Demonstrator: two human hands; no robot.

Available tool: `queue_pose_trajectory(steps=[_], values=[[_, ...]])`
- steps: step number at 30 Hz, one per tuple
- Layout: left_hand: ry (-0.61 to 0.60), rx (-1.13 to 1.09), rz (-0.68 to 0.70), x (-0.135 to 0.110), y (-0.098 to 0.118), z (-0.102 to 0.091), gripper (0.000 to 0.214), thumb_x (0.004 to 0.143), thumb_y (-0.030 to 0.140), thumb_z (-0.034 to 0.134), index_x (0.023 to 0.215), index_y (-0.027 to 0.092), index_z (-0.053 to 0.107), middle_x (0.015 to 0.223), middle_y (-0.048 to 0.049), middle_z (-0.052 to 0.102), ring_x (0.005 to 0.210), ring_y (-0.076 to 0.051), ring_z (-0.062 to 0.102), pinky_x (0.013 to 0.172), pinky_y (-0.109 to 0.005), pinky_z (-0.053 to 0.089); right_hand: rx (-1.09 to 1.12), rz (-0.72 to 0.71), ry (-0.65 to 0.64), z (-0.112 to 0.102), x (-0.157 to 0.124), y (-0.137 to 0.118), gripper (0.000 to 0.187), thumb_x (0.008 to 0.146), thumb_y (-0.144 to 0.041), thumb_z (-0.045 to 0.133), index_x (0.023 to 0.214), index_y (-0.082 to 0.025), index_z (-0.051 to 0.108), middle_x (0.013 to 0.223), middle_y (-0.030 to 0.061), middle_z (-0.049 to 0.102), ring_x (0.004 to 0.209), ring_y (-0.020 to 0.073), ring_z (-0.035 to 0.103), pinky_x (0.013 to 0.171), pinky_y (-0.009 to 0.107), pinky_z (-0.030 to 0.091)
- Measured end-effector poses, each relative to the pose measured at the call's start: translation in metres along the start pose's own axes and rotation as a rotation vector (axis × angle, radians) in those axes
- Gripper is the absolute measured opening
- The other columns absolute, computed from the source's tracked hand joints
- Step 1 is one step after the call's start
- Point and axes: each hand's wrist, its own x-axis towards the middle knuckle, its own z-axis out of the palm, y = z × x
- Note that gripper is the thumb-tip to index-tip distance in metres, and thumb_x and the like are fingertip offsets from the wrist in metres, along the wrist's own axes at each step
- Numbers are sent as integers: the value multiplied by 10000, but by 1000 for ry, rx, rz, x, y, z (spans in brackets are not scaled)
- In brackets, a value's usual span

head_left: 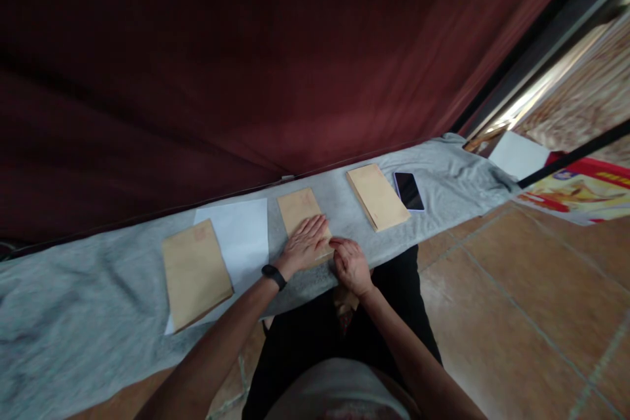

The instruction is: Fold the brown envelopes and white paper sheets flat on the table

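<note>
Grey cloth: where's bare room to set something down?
Widest bare stretch: grey cloth left of the left envelope. Smaller patches lie between the middle envelope and the envelope stack, and right of the phone. Crowded: left hand and right hand at the middle envelope, white sheet alongside.

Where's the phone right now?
Head view, right side: the phone lies face up on the grey cloth, just right of the rightmost brown envelope, beyond the right hand.

On the desk [59, 328], left envelope [195, 273] overlapped a paper sheet [241, 236]. Middle envelope [296, 209] lay right of it; farther right, third envelope [377, 195], then phone [408, 190].
</note>
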Motion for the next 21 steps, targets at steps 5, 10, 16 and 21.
queue_pose_trajectory(steps=[5,10,16,21], values=[[-26,-50,54,-20,15,-2,548,1063,406,311,1556,179,383,1626,-89,375,1533,-199,281,1281,-427,151,19,12,16,-1,1,0,367,962,-111,409,1215,-216,653,1261,91,694,1199,232,614,1105,460,448],[-26,-83,88,-43,28,-2,575,1061,440,342,1578,187,331,1645,-98,331,1540,-200,263,1277,-427,169,23,49,14,-1,0,0,389,941,-107,422,1230,-217,659,1245,99,703,1199,244,617,1085,467,467],[-27,-94,99,-65,42,0,598,1051,455,388,1581,188,318,1639,-113,339,1536,-218,275,1273,-434,196,33,61,21,-1,-1,1,378,948,-119,417,1199,-220,680,1217,95,712,1194,245,618,1070,465,471],[-17,-184,55,-75,54,-5,587,1033,451,442,1539,157,399,1604,-142,398,1513,-247,332,1259,-460,240,32,28,12,-1,-3,3,324,971,-167,435,1162,-226,689,1208,88,712,1190,243,621,1067,459,470]])
